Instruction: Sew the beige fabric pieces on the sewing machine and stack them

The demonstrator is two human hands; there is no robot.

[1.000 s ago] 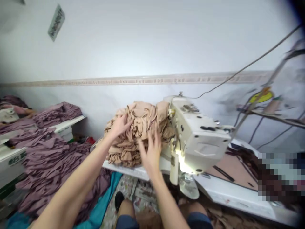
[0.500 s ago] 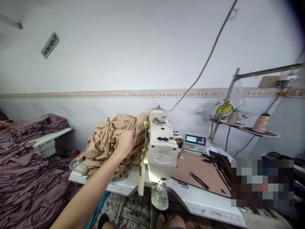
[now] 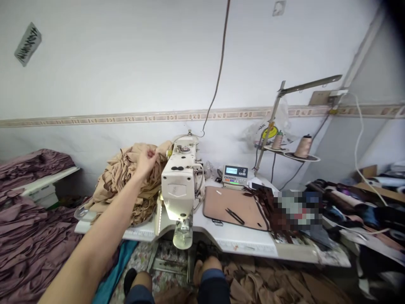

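My left hand (image 3: 146,162) reaches in from the lower left with its fingers closed on tan cloth at the top of a heaped fabric pile (image 3: 117,171). A fold of that tan cloth (image 3: 163,148) runs from the fingers toward the machine. Just right of the pile stands a white sewing machine (image 3: 179,190) with its lamp lit. My right hand is out of view.
Right of the machine are a control box (image 3: 234,175), a pinkish-brown mat (image 3: 215,202) with black thread snips (image 3: 235,216), dark brown strips (image 3: 265,204) and thread cones (image 3: 303,146) on a stand. Purple fabric (image 3: 34,249) is heaped at left, brown cloth (image 3: 272,283) below the table.
The view has swung to the right and drawn back, so more of the table's right side shows. My left hand stays at the tan pile, now nearer its top edge, fingers closed on cloth.
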